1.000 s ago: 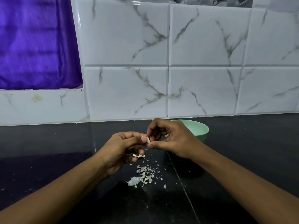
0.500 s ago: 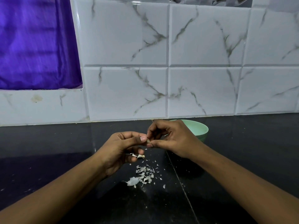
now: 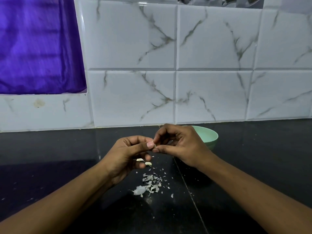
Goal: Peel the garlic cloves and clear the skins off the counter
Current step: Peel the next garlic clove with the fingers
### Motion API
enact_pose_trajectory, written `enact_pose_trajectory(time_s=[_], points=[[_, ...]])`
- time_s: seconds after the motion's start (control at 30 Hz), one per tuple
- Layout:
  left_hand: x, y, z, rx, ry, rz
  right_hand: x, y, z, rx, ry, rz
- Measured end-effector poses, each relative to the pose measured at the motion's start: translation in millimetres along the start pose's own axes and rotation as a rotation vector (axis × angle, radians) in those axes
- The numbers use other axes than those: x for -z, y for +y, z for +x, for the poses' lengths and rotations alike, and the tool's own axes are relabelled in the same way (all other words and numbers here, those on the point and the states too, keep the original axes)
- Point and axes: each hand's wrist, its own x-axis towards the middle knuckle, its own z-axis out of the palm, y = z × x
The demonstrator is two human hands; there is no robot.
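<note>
Little differs from half a second ago; both hands stay where they were over the black counter [image 3: 50, 157], and less of the clove shows than it did a second ago. The left hand [image 3: 126, 156] curls its fingers and pinches the garlic clove [image 3: 154, 145] under its thumb tip; the right hand [image 3: 184, 146], at 3 o'clock from it, pinches the same clove between thumb and bent forefinger, so the fingertips of the two hands meet. Only a pale sliver of the clove is visible. The skins [image 3: 149, 183] lie as before in a loose scatter on the counter at 6 o'clock from the clove; two pale pieces [image 3: 148, 163] sit just under the left hand's lower fingers, and whether they are skin or clove I cannot tell.

A mint-green bowl [image 3: 210, 135] stands on the counter at 2 o'clock from the right hand, partly hidden behind it; what it holds cannot be told. At 12 o'clock rises a marbled tiled wall [image 3: 211, 95]; a purple cloth [image 3: 37, 48] hangs at 10 o'clock.
</note>
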Motion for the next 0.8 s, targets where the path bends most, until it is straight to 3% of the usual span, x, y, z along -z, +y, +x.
enact_pose_trajectory(time_s=[0.8], points=[[-0.6,-0.1,-1.6,-0.010,-0.021,-0.036,-1.0,-4.3,-0.8,0.002,0.014,-0.059]])
